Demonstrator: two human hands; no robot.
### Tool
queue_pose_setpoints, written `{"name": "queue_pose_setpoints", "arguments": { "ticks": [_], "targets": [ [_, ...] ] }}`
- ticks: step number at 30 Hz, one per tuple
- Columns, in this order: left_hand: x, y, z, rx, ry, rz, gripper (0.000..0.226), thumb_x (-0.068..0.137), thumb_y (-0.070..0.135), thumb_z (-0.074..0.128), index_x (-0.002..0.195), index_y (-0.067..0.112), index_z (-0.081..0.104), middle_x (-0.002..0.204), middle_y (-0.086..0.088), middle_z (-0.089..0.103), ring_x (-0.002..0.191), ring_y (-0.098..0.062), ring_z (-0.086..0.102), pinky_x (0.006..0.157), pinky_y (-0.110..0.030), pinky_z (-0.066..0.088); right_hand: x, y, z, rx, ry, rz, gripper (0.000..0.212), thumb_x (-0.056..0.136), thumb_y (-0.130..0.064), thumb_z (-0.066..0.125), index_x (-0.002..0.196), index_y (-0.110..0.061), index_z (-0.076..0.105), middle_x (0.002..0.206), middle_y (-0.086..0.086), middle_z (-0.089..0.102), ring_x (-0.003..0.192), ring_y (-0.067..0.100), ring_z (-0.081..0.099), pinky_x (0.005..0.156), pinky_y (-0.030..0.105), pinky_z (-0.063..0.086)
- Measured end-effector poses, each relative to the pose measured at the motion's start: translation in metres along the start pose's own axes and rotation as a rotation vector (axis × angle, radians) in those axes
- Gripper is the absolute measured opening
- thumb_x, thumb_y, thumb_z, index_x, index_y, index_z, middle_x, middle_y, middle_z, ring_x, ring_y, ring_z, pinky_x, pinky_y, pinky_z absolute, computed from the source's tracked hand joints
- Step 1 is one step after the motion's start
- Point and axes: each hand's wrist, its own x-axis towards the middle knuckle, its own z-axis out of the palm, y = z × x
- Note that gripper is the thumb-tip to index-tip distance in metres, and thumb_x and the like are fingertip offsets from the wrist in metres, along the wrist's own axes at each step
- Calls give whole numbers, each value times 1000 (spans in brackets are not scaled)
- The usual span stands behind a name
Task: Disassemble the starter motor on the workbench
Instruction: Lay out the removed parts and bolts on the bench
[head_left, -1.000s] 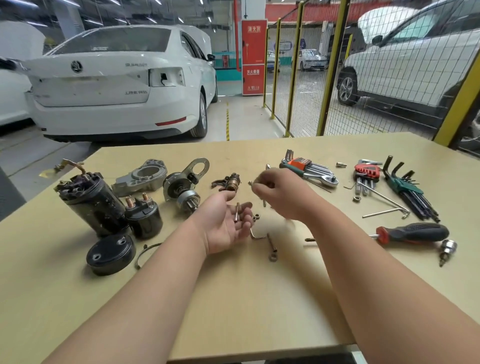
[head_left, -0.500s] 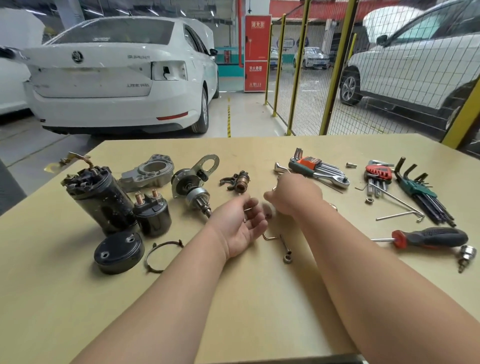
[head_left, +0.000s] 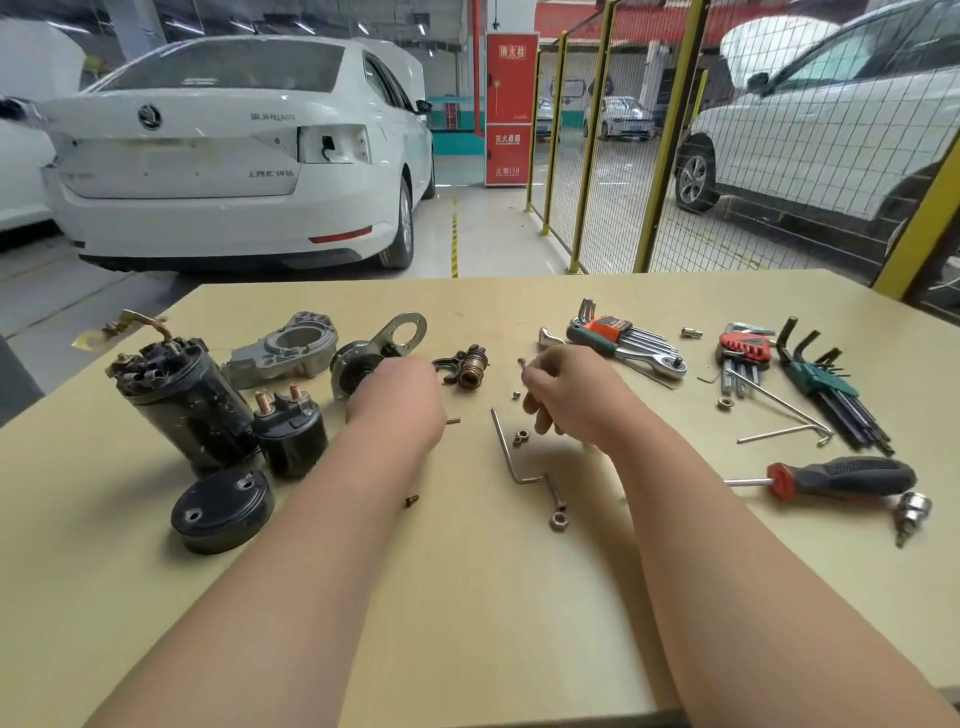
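The starter motor lies in pieces on the workbench: the black motor body, the black solenoid, a round end cap, a grey nose housing and the pinion drive with its bracket. My left hand rests palm down over the pinion drive, and its fingers are hidden. A copper plunger with its fork sits between my hands. My right hand hovers with curled fingers, a small screw at its fingertips.
Two nuts, a bent hex key and an eye bolt lie under my right hand. To the right are hex key sets, a black-handled screwdriver and a socket bit. A loose screw lies by my left forearm.
My left hand has turned palm down and moved left onto the pinion drive. A pin and nuts now lie on the bench. My right hand has lifted off the bench.
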Motion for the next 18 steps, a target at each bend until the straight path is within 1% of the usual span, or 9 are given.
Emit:
{"name": "queue_pose_setpoints", "arguments": {
  "ticks": [2, 4, 7, 9, 11, 13, 15, 16, 18],
  "targets": [
    [6, 2, -3, 77, -87, 79, 29, 88, 14, 57, 116, 17, 65, 116, -6, 63, 102, -26, 60, 86, -37, 52, -2, -1, -4, 0, -20, 1, 14, 87, -13, 47, 86, -8, 60, 63, 1, 64, 45, 13, 59, 45, 23, 45],
    [6, 6, -1, 159, -135, 181, 19, 88, 19, 58, 105, 17, 68, 107, -5, 65, 97, -26, 60, 79, -34, 52, -5, -4, -10, 0, 32, -21, 10, 84, -13, 49, 86, -16, 59, 62, -2, 62, 50, 17, 58, 49, 27, 48],
    [8, 8, 3, 247, -141, 238, 13, 90, 17, 55, 96, 15, 66, 96, -6, 62, 88, -28, 57, 67, -34, 44, -18, -5, -19, 24, 62, -72, 17, 80, -12, 50, 74, -21, 63, 51, -9, 59, 48, 12, 57, 46, 21, 46],
    [8, 7, 3, 274, -132, 256, 13, 90, 15, 51, 91, 13, 64, 91, -6, 59, 83, -27, 55, 64, -34, 43, -31, -1, -25, 101, 13, -75, 19, 80, -9, 53, 73, -20, 67, 50, -8, 61, 47, 8, 58, 48, 21, 46],
    [5, 5, 0, 224, -114, 277, 15, 90, 19, 50, 81, 12, 60, 85, -6, 60, 76, -25, 55, 61, -33, 44, -44, 4, -30, 192, -51, -83, 16, 83, -6, 58, 76, -15, 68, 53, -4, 64, 50, 10, 60, 52, 21, 49],
    [-1, 2, -7, -6, -86, 237, 20, 90, 26, 49, 82, 12, 61, 81, -6, 63, 71, -21, 58, 57, -28, 46, -53, 10, -34, 217, -26, -103, 18, 88, -11, 60, 71, -10, 66, 50, -4, 60, 47, 10, 58, 49, 19, 48],
    [-10, -2, -16, -366, -75, 157, 24, 92, 30, 46, 84, 14, 61, 77, -3, 63, 66, -18, 58, 48, -23, 43, -59, 14, -34, 208, 60, -80, 28, 91, -24, 60, 67, -10, 61, 51, -3, 59, 46, 10, 58, 46, 21, 48],
    [-15, -4, -20, -539, -83, 124, 24, 92, 29, 43, 83, 13, 59, 74, -4, 58, 63, -19, 54, 48, -22, 41, -61, 14, -32, 242, 76, -38, 30, 92, -29, 59, 69, -9, 60, 56, 0, 61, 49, 13, 63, 48, 24, 50],
    [-26, -13, -27, -868, -118, 59, 22, 88, 26, 42, 78, 12, 55, 66, -5, 44, 61, -21, 41, 57, -30, 36, -62, 15, -26, 374, 26, 90, 28, 95, -27, 55, 79, -4, 60, 66, 7, 65, 56, 21, 69, 50, 31, 54]
  ]
}}
